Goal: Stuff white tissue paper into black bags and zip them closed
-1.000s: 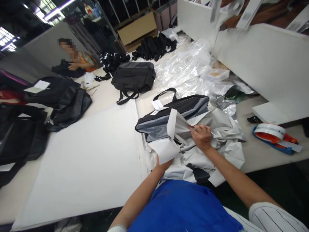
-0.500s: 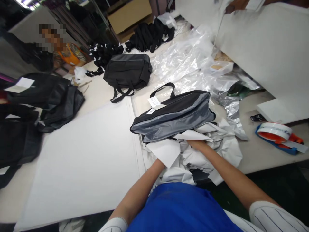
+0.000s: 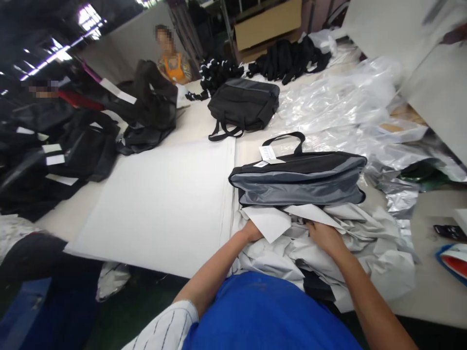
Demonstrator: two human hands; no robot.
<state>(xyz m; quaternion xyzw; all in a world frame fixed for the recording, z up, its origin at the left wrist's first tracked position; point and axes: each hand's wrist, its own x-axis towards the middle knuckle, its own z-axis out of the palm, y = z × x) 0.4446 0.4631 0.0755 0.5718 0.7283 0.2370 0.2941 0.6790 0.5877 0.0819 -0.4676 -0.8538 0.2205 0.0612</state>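
Note:
A black bag with grey mesh-like lining [image 3: 302, 187] lies on its side, its gaping side facing me and its handle standing up behind. White paper tags [image 3: 268, 153] hang on its top. Crumpled white paper [image 3: 270, 253] bulges in front of it, with a dark piece of fabric showing below. My left hand [image 3: 253, 230] reaches under a loose paper flap at the bag's near edge; its fingers are hidden. On the right, my right hand [image 3: 324, 236] reaches into the paper beneath another flap, fingertips covered. Whether either hand grips the paper is hidden.
Flat white sheets [image 3: 171, 194] lie stacked at left. Another black bag [image 3: 244, 104] sits behind, with clear plastic [image 3: 339, 102] to its right. Several black bags [image 3: 87, 141] crowd the left. A phone-like black object [image 3: 450, 232] and tape dispenser [image 3: 454, 260] lie right. A co-worker [image 3: 174, 63] is across the table.
My view has turned left, so the scene sits farther right. Both hands remain at the bag's near edge among the paper; more of the right hand's back shows. Another person appears at left.

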